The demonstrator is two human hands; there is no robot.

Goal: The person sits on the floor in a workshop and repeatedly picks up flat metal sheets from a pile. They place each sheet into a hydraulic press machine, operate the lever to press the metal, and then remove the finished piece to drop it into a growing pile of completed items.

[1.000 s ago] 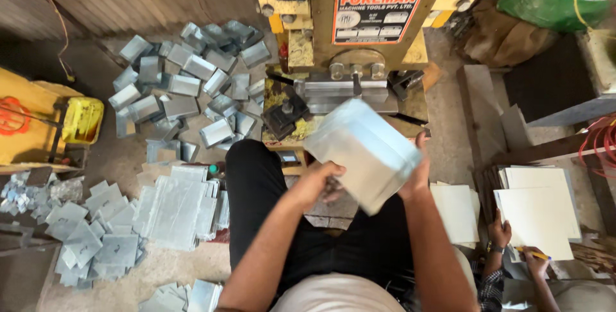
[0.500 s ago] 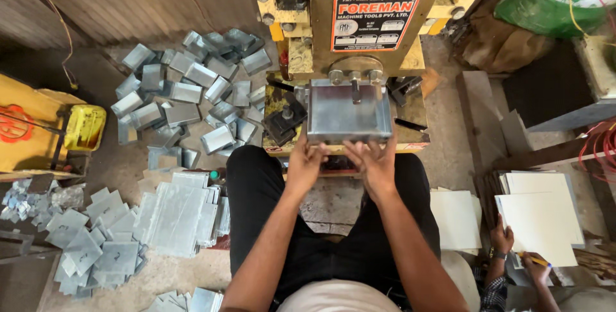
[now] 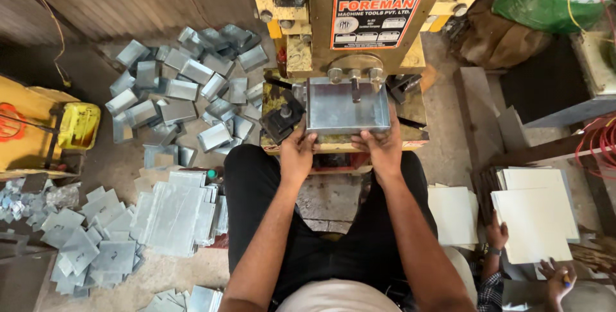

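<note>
A grey sheet-metal piece (image 3: 347, 105) lies flat on the bed of a yellow press machine (image 3: 359, 23), under the machine's round tool. My left hand (image 3: 298, 153) grips its near left edge. My right hand (image 3: 383, 149) grips its near right edge. Both thumbs rest on top of the sheet. I sit in front of the machine with my black-trousered legs on either side of its base.
Bent metal boxes (image 3: 186, 87) lie heaped on the floor to the left. Flat metal blanks (image 3: 173, 216) are stacked beside my left leg. White sheets (image 3: 536, 212) lie at the right, where another person's hands (image 3: 557, 280) work with a pen. A yellow tool (image 3: 78, 126) sits far left.
The metal piece was held up tilted in front of me a second ago. Both hands have carried it forward and laid it flat on the press bed under the tool.
</note>
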